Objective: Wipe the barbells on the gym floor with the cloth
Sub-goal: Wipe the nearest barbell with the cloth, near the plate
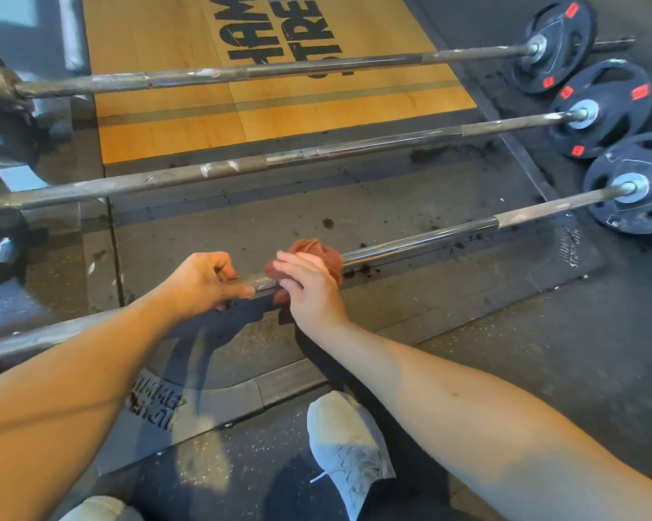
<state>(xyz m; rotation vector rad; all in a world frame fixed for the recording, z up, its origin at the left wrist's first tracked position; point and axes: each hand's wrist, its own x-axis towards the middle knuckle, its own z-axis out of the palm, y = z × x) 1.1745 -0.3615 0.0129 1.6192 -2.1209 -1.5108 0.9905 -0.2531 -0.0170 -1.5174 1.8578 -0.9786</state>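
Observation:
Three barbells lie side by side on the gym floor. The nearest barbell (422, 238) runs from lower left to a black plate at the right. My left hand (204, 282) grips its knurled middle. Just to the right, my right hand (309, 287) holds a reddish-brown cloth (316, 255) bunched around the same bar. The middle barbell (316, 154) and the far barbell (279, 69) lie beyond, untouched, with pale smears along their shafts.
Black weight plates with red labels (600, 114) sit at the right ends of the bars; dark plates crowd the left edge. A wooden lifting platform (174, 118) lies under the far bars. Dark crumbs litter the rubber mat (392, 216). My white shoe (348, 445) stands below.

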